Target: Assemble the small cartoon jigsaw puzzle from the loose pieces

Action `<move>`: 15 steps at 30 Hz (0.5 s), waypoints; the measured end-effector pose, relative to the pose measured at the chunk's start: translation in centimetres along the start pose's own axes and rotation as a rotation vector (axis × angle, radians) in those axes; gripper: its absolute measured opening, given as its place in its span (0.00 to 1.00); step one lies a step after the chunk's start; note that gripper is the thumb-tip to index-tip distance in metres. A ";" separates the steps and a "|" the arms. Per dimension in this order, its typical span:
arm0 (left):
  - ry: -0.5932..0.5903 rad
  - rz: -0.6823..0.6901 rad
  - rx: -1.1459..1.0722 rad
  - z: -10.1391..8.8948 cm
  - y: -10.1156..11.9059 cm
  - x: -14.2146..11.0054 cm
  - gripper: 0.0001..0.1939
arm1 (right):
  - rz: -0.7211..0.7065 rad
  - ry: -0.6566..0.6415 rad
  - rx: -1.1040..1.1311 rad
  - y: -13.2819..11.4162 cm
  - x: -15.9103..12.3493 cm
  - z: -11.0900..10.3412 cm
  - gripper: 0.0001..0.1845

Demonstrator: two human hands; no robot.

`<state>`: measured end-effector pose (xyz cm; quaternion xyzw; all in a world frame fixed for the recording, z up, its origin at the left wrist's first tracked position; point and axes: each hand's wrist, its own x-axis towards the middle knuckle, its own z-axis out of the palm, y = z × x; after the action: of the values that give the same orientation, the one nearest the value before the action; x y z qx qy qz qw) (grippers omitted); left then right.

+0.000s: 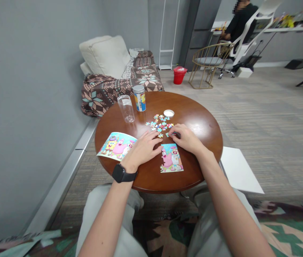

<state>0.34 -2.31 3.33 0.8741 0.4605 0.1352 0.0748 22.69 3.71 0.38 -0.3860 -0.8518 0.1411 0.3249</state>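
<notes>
We note left hand [142, 150] open, flat, picture card [116, 145] beside it, seemingly for reference; right hand [183, 138] pinching jigsaw piece [167, 134] just above assembled section [171, 159].

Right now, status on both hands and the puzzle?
Left hand beside the assembled jigsaw section. Right hand at a teal puzzle piece, grip unclear. Loose pieces just ahead.

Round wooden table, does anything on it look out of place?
Loose jigsaw pieces lie scattered on the round wooden table, and a small white lid sits apart from the clear plastic jar, which looks uncapped.
</notes>
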 end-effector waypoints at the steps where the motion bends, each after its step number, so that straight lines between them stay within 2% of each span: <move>1: -0.003 -0.006 -0.002 0.0 0.0 0.0 0.18 | 0.007 -0.003 -0.007 -0.1 0.0 -0.1 0.10; 6: -0.020 -0.010 -0.019 0.0 0.1 0.0 0.18 | 0.005 -0.002 -0.014 -0.2 0.0 -0.1 0.10; 15: 0.053 0.053 -0.040 0.3 -0.3 0.1 0.15 | 0.048 0.048 -0.062 0.1 0.0 0.0 0.10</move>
<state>0.28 -2.09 3.03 0.8804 0.4363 0.1696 0.0763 22.77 3.82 0.34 -0.4193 -0.8383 0.1131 0.3296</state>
